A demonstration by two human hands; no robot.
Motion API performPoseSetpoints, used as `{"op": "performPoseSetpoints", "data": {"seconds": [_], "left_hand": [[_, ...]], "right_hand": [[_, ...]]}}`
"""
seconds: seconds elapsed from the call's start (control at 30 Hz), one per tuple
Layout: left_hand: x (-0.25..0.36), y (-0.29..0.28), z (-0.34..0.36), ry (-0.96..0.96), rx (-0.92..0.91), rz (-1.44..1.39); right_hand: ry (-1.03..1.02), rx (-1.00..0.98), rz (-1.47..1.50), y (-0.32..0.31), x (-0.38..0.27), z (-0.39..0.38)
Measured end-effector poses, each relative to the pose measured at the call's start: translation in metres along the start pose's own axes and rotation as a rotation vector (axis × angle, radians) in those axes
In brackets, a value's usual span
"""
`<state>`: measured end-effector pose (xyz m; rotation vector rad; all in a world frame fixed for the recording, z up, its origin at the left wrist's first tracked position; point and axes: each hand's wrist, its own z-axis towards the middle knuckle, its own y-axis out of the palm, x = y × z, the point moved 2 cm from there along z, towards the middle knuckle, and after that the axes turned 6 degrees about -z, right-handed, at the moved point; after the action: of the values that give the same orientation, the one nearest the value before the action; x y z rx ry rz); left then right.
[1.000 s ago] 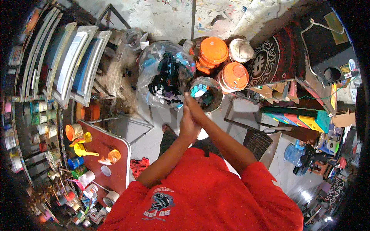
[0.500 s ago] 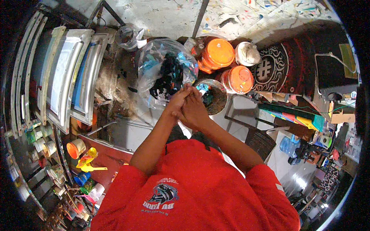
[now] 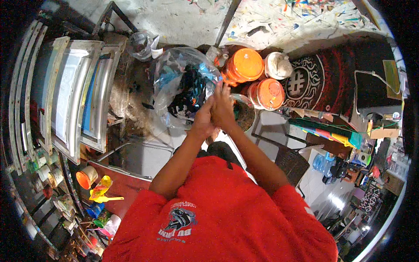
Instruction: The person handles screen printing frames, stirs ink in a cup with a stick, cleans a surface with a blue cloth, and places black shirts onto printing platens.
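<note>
My left hand (image 3: 203,119) and my right hand (image 3: 223,107) are pressed together in front of me, palm against palm. The right hand's fingers point away from me, stretched out and slightly blurred. The left hand's fingers lie flat against it and are partly hidden. No object shows in either hand. Beyond them, a clear plastic bag (image 3: 162,97) holds dark and blue scraps. Just past the right hand, a round bin (image 3: 248,126) with dark contents is partly covered by it.
Orange-lidded tubs (image 3: 245,64) and a white pail (image 3: 278,65) stand by the paint-spattered wall. Framed screens (image 3: 72,96) lean at the left, above a red surface (image 3: 126,185) with cups and a yellow scoop. A dark woven seat (image 3: 290,163) is at the right.
My hands have slid against each other. The right fingers now point straight ahead, rather than lying across the left hand. The view has shifted slightly.
</note>
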<state>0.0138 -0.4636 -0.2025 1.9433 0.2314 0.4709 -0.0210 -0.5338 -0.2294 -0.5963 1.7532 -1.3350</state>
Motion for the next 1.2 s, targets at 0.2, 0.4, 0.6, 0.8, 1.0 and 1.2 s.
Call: {"op": "performPoseSetpoints", "data": {"seconds": [0.2,0.4,0.6,0.8,1.0,1.2], "left_hand": [[-0.007,0.012,0.002,0.163,0.403,0.924],[-0.018,-0.001,0.018,-0.175,0.491,0.171],[-0.032,0.028,-0.005,0.336,0.348,0.943],[-0.021,0.023,0.019,-0.134,0.611,0.145],[-0.033,0.017,0.018,0.046,0.107,-0.074],[-0.034,0.039,-0.004,0.346,0.103,0.685]], "right_hand": [[0.059,0.088,-0.295,-0.051,-0.008,-0.013],[0.006,0.232,-0.113,-0.077,-0.001,-0.026],[0.109,0.291,0.293,-0.091,0.014,-0.026],[0.094,0.32,0.322,-0.072,0.009,-0.034],[0.203,0.302,0.644,-0.055,0.021,-0.042],[0.302,0.015,1.299,-0.017,0.033,-0.034]]}}
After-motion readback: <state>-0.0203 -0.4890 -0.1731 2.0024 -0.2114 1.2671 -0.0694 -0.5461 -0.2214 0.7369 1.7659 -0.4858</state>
